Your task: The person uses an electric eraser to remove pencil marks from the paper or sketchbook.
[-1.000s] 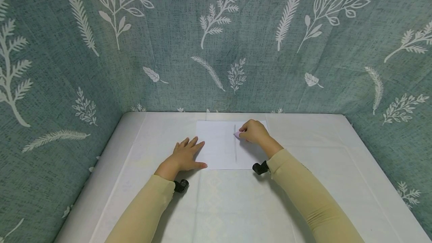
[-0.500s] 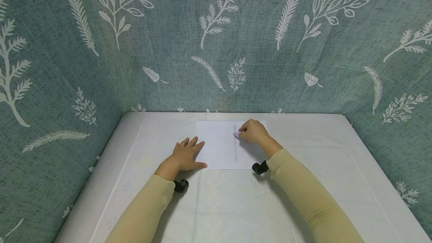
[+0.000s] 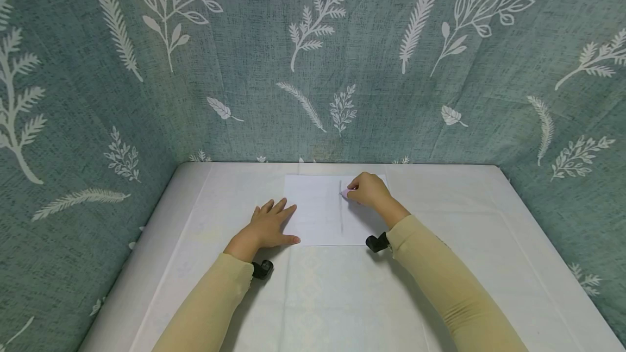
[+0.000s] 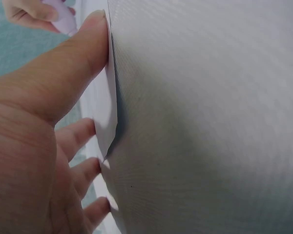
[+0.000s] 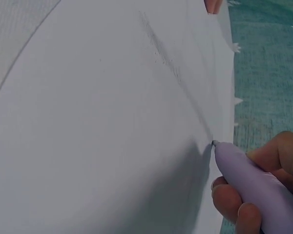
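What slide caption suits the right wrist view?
Right hand holds a purple pen, its tip at a gray line on white paper.

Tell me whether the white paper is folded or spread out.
Spread out: the white paper lies open as a rectangle in the head view, the left hand touching its left edge.

Two grips, two sleeves, two black wrist cameras; one lilac pen, one paper sheet, one table.

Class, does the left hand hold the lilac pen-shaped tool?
No, the right hand holds the lilac pen-shaped tool, while the left hand touches the white paper.
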`<state>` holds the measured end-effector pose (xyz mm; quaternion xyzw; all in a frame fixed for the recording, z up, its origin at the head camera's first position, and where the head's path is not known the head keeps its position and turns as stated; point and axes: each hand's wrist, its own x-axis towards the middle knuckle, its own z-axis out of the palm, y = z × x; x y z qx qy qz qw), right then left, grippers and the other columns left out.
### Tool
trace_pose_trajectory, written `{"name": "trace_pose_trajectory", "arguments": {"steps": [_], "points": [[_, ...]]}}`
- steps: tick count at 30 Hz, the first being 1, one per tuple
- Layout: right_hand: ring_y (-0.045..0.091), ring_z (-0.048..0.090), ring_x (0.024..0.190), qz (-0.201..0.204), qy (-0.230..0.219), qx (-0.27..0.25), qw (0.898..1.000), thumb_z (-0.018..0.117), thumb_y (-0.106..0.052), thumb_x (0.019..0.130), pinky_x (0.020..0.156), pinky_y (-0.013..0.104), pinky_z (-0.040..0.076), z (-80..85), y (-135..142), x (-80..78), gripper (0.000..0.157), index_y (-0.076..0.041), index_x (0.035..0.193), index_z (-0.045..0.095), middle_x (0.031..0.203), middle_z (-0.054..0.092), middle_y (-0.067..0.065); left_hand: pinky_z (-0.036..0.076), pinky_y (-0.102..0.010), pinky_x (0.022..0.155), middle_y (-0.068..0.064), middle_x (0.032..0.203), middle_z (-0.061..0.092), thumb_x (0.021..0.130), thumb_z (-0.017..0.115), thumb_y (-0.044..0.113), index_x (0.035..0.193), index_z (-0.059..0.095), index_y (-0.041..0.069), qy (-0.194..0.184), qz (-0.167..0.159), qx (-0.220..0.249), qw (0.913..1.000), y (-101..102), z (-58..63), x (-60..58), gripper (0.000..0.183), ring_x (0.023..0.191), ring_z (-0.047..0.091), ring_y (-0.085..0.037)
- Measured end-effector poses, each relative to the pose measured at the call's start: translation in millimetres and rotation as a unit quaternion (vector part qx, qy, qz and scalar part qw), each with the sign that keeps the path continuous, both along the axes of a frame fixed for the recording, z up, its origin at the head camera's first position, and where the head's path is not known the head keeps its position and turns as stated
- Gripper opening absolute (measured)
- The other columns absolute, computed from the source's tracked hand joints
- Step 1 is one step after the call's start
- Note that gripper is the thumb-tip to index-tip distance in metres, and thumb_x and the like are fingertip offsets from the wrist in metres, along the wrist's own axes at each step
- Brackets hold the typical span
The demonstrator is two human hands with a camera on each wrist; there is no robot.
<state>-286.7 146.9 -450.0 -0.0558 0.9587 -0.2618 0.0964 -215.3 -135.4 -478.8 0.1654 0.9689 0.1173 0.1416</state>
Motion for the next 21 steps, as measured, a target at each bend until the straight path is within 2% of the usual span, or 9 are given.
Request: {"name": "trace_pose_trajectory", "arguments": {"steps": [6, 12, 21], "points": [[0.013, 0.059, 0.053, 0.001, 0.011, 0.001, 1.0, 0.064, -0.024, 0.081, 0.052, 0.027, 0.046, -0.7, 4.0, -5.2, 0.028, -0.01, 0.105, 0.071, 0.075, 0.066, 0.0, 0.006, -0.061, 0.106, -0.007, 0.154, 0.013, 0.072, 0.062, 0.065, 0.146, 0.027, 0.025, 0.002, 0.006, 0.002, 1.0, 2.6, -1.0, -1.9, 0.092, 0.139, 0.007, -0.038], [0.013, 0.059, 0.055, 0.014, -0.003, -0.004, 1.0, 0.065, -0.024, 0.081, 0.053, 0.028, 0.047, 1.8, 2.0, -5.1, 0.028, -0.011, 0.105, 0.071, 0.078, 0.066, 0.0, 0.005, -0.061, 0.106, -0.007, 0.154, 0.012, 0.072, 0.062, 0.065, 0.147, 0.026, 0.026, 0.0, 0.006, 0.001, 1.0, 1.6, -1.2, -2.0, 0.092, 0.139, 0.006, -0.038], [0.016, 0.063, 0.058, 0.004, -0.005, -0.004, 1.0, 0.064, -0.022, 0.082, 0.056, 0.028, 0.049, 3.1, 2.7, -5.5, 0.029, -0.008, 0.107, 0.07, 0.069, 0.067, 0.002, 0.005, -0.061, 0.106, -0.008, 0.154, 0.013, 0.072, 0.062, 0.066, 0.146, 0.027, 0.025, 0.0, 0.005, 0.006, 1.0, 1.9, 0.9, -1.9, 0.092, 0.139, 0.006, -0.039]]}}
